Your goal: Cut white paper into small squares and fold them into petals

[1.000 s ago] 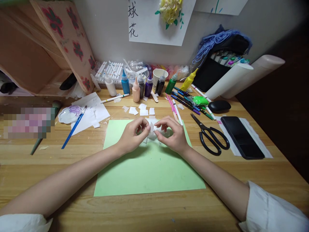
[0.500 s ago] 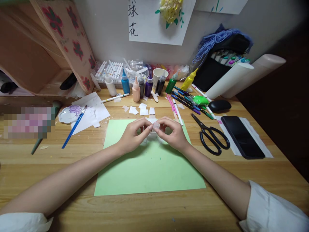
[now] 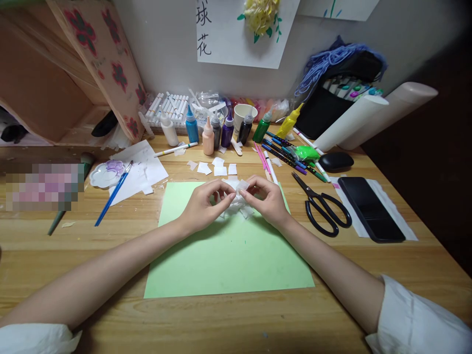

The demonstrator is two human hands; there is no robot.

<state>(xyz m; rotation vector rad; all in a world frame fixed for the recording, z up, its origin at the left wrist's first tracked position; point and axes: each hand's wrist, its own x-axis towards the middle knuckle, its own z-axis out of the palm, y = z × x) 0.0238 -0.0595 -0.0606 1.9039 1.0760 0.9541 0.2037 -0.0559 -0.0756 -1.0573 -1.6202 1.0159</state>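
Note:
Above the far part of a light green sheet of paper [image 3: 228,260], my left hand [image 3: 206,204] and my right hand [image 3: 267,201] meet almost tip to tip. A small translucent white paper piece [image 3: 242,186], like tissue, stands up between them. My right thumb and forefinger pinch it; my left thumb and forefinger close at its lower left edge. Below the fingers, a heap of crumpled white paper pieces [image 3: 245,211] lies on the green sheet, partly covered by my hands. Several cut white paper squares [image 3: 220,170] rest on the table just beyond.
Black-handled scissors [image 3: 320,204] and a phone [image 3: 370,209] lie at the right. Several paint bottles [image 3: 208,137] line the back, beside a paper cup [image 3: 244,115] and scattered pens [image 3: 283,157]. A paint palette [image 3: 105,176] and a blue brush [image 3: 114,194] sit at the left.
My right hand has shifted slightly right, and the fingertips are a little further apart. The small paper piece stands more spread out, and more of the crumpled white heap shows underneath.

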